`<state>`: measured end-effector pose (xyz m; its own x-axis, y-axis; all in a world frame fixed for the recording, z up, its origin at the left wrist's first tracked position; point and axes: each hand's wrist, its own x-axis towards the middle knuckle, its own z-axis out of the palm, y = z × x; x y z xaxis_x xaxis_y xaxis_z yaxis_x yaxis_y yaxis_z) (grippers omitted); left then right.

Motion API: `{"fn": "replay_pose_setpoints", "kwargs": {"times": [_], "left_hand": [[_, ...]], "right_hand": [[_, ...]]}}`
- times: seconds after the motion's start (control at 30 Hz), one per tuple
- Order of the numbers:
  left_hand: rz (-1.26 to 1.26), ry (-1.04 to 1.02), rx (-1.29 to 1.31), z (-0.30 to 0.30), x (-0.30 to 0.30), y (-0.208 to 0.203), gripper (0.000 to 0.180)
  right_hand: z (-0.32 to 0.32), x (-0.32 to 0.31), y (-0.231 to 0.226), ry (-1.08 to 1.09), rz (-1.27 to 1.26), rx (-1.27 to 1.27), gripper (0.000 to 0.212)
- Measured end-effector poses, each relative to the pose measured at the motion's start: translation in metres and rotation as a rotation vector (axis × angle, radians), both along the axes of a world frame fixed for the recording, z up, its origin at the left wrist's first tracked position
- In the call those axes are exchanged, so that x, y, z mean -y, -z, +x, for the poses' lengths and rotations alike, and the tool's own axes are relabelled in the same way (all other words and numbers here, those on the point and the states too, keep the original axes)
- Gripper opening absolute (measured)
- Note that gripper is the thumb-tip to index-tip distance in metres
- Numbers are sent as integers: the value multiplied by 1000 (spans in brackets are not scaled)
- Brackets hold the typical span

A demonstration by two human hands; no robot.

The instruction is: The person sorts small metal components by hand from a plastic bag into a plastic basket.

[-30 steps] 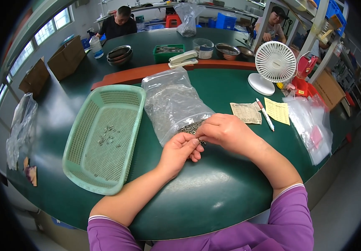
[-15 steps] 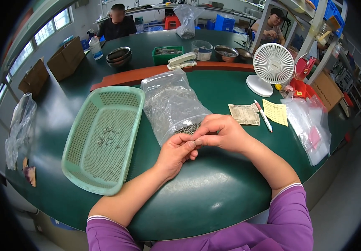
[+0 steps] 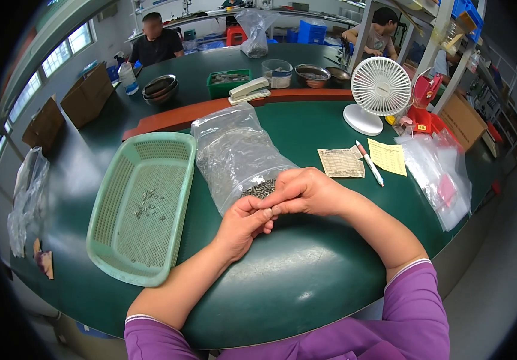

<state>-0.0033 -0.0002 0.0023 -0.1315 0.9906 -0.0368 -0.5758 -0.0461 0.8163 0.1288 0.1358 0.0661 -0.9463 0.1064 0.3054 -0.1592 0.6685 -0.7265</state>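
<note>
My left hand [image 3: 239, 228] and my right hand [image 3: 311, 191] meet fingertip to fingertip above the near part of the table. Both are closed in a pinch. Whatever sits between the fingers is too small or hidden to make out. Just beyond them lies a clear plastic bag [image 3: 234, 147], its open mouth toward me and partly behind my right hand. Many small grey metal pieces [image 3: 259, 188] fill that mouth. Left of the bag, close to my left forearm, stands a pale green perforated basket [image 3: 128, 276]. A scatter of small metal pieces [image 3: 147, 207] lies on its bottom.
Right of the bag are a paper slip [image 3: 341, 163], a marker pen [image 3: 370, 162], a yellow slip [image 3: 387, 157] and flat plastic bags [image 3: 435, 177]. A white fan [image 3: 381, 87] stands behind them. A red-brown ledge [image 3: 210, 107] crosses the table. Two people sit farther back.
The view has shifted slightly. My right fingers have drawn in closer against my left fingertips. Both hands stay together by the bag mouth. The person at the back right has turned their head.
</note>
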Motion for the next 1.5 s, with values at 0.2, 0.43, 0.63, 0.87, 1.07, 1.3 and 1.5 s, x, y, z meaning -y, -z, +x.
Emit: {"fn": "replay_pose_setpoints", "kwargs": {"times": [0.2, 0.43, 0.63, 0.87, 1.07, 1.3, 1.5], "left_hand": [[-18, -56, -15, 2, -1, 0, 6], [-8, -63, -205, 5, -5, 4, 14], [5, 25, -275, 7, -2, 7, 18], [-25, -29, -253, 8, 3, 8, 14], [-8, -23, -220, 8, -3, 19, 3], [-6, -6, -453, 8, -9, -1, 9], [7, -31, -500, 10, -1, 3, 8]], "right_hand": [[0, -2, -2, 14, 378, -135, 28], [-3, -9, 10, 168, 348, -90, 16], [-9, 5, 29, 288, 434, -149, 21], [9, 37, -18, 259, 528, -179, 29], [36, 89, -61, 132, 652, -786, 20], [63, 92, -37, 526, 539, -725, 9], [81, 97, -38, 664, 464, -721, 9]]}}
